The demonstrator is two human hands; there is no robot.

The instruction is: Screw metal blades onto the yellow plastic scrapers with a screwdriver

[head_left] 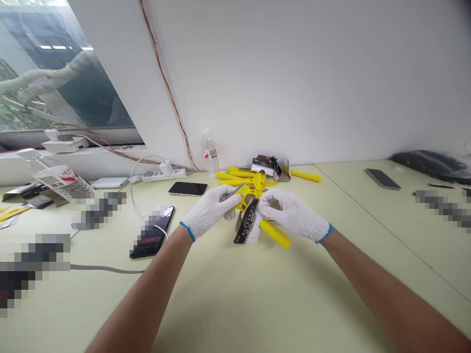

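Note:
My left hand (208,212) and my right hand (294,214), both in white knit gloves with blue cuffs, meet above the pale green table (235,299). Between them they grip a yellow plastic piece (250,196) with a thick rod-shaped handle (274,234). A dark printed card or package (246,221) stands against it, partly hidden by my right hand. A thin grey strip (231,192) shows at my left fingers. Behind my hands lies a heap of yellow plastic rods (235,176).
Small cartons (265,165) and a plastic water bottle (210,153) stand behind the heap. Several phones lie on the table, including a black one (187,188) at left. A power strip (164,175) sits by the wall, with pixelated objects at both sides.

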